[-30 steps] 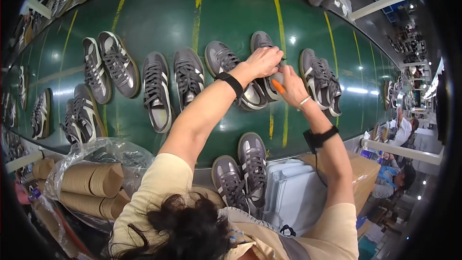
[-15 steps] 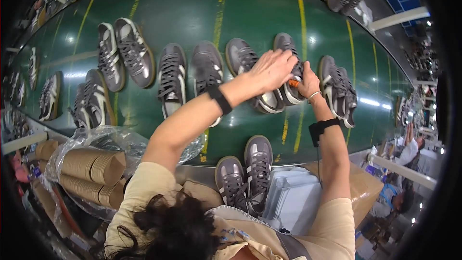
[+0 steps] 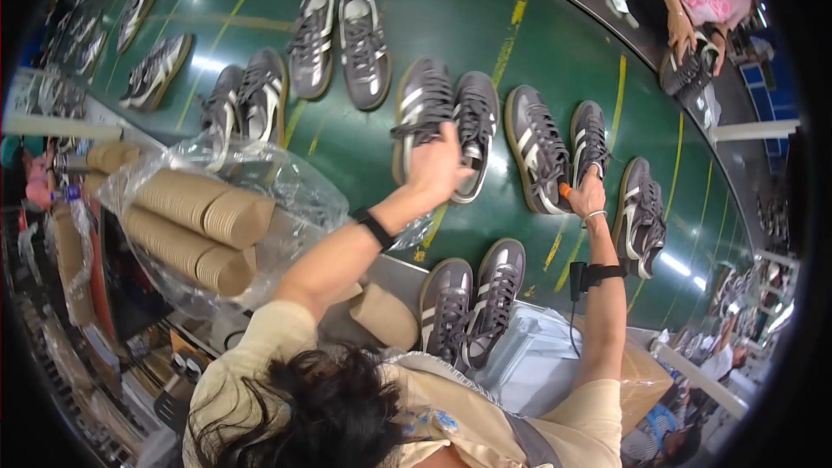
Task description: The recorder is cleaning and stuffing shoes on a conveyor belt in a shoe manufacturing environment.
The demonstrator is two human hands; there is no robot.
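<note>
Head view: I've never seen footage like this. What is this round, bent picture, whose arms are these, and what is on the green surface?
The picture comes from a wide fisheye camera worn on a person's head, looking down, so straight edges bend near the rim. The two arms rising from below are the wearer's own. The left hand grips a grey striped shoe on the green belt. The right hand holds a small orange tool against another shoe. More pairs lie along the belt, and one pair sits nearer the wearer. Left of them are paper cups in a clear bag. Another person's hands work at the far side.
</note>
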